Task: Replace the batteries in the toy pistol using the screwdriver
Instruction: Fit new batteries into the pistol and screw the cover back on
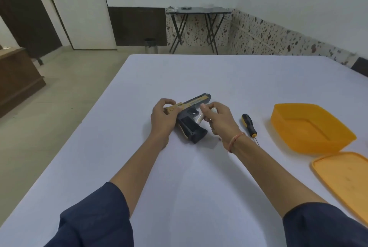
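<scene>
The left hand's (pixel 162 120) fingers (pixel 167 101) curl over the rear end of the toy pistol (pixel 196 132), thumb and fingertips pinching the tan slide and holding it down. The right hand's (pixel 219 120) fingers (pixel 203 107) are bent together around a silvery battery (pixel 199 120), whose lower end pokes out beneath them, just beside the trigger guard. How many cells that hand holds cannot be told.

The pistol lies on its side between the two hands on the white-covered table (pixel 199 177), muzzle pointing away and to the right, grip towards the person. The grip's side shows a dark recess, close to the battery's free end.

Right of the right wrist, near but not touching it, lies the screwdriver (pixel 248 124), black-and-yellow handle away, thin shaft towards the person. Further right stands an orange container (pixel 288 141), with its lid (pixel 346 183) lying flat just in front of it.
</scene>
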